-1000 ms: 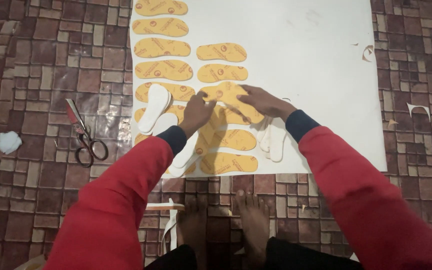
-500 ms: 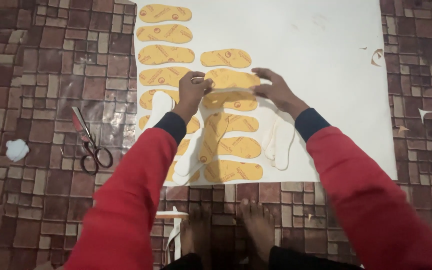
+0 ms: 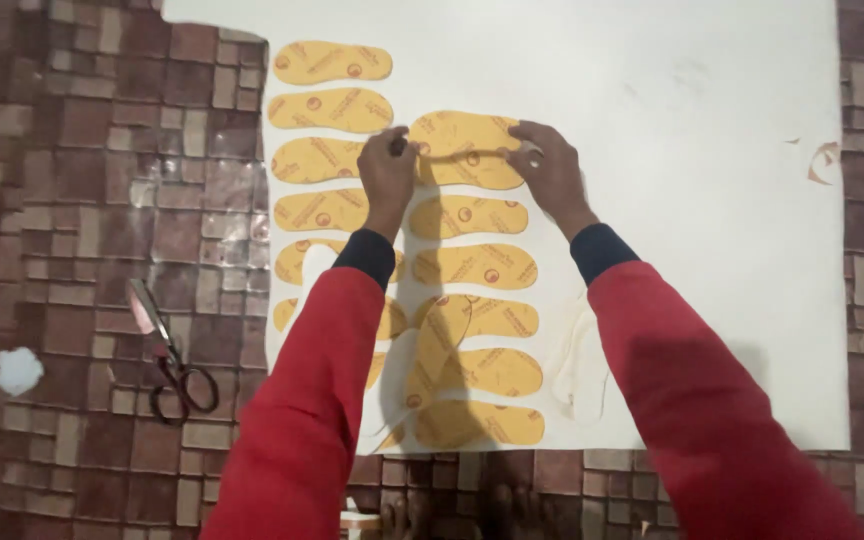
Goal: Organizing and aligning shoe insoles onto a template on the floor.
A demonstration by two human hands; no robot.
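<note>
Now your left hand (image 3: 388, 172) and right hand (image 3: 550, 170) each pinch an end of a yellow insole (image 3: 464, 150), pressing it onto the white sheet (image 3: 692, 200).

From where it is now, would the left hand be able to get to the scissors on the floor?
Probably yes: the scissors lie in the open on the tiled floor beside the left arm, nothing over them, though the left hand is pressing a yellow insole.

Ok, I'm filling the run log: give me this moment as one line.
left hand: on insole left end | right hand: on its right end | insole: on white sheet | scissors: on floor, left
</note>
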